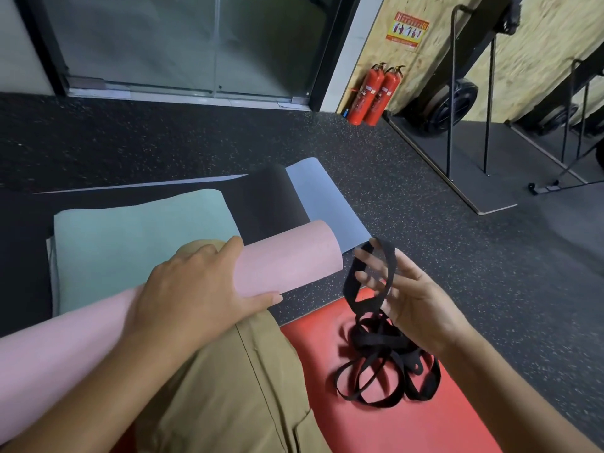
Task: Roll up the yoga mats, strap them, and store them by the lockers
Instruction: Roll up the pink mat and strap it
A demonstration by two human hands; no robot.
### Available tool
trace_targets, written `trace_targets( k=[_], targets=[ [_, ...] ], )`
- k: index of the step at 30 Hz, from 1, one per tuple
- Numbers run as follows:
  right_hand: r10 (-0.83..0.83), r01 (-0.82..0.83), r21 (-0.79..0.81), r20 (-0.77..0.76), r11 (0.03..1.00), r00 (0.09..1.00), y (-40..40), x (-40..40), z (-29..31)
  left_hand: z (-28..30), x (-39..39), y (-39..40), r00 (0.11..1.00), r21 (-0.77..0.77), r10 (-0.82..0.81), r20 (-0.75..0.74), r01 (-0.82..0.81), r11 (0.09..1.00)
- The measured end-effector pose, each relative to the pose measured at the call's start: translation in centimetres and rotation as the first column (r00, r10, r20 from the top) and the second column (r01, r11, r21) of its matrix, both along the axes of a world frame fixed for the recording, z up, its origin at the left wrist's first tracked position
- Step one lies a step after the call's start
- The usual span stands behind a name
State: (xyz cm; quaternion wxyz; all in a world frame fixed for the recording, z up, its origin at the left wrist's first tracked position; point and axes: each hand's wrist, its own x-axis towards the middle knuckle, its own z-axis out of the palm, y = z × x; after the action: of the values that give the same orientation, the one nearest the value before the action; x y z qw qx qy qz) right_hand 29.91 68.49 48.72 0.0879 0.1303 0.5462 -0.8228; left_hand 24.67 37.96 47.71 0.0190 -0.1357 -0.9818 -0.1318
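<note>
Across knee: left hand [196, 289] presses pink roll [287, 256]; right hand [408, 295] holds strap [369, 276]; extinguishers [376, 93] beyond.

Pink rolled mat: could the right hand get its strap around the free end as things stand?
Probably yes. The right hand holds a black strap just beside the pink mat's open end, with nothing between; the left hand steadies the roll.
</note>
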Motion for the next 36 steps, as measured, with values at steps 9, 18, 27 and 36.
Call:
trace_targets(
  k=[9,18,27,36],
  targets=[
    [0.029,-0.029,-0.001,-0.119,1.0,0.993,-4.8,-2.6,-2.7,-0.4,-0.1,-0.8,1.0,-0.006,0.009,-0.009,-0.009,1.0],
    [0.069,0.003,0.343,-0.198,0.939,0.978,-6.1,-4.2,-3.6,-0.7,-0.5,-1.5,1.0,-0.006,-0.001,0.023,0.001,1.0],
    [0.153,-0.072,0.381,-0.185,0.922,0.971,-6.7,-5.8,-3.4,-1.2,-0.6,-1.6,1.0,0.01,-0.02,0.011,0.02,1.0],
    [0.401,-0.29,0.527,-0.107,0.799,0.91,-6.7,-8.5,-1.0,-1.1,-0.7,-1.2,0.999,-0.024,-0.046,-0.01,0.045,0.999]
  ],
)
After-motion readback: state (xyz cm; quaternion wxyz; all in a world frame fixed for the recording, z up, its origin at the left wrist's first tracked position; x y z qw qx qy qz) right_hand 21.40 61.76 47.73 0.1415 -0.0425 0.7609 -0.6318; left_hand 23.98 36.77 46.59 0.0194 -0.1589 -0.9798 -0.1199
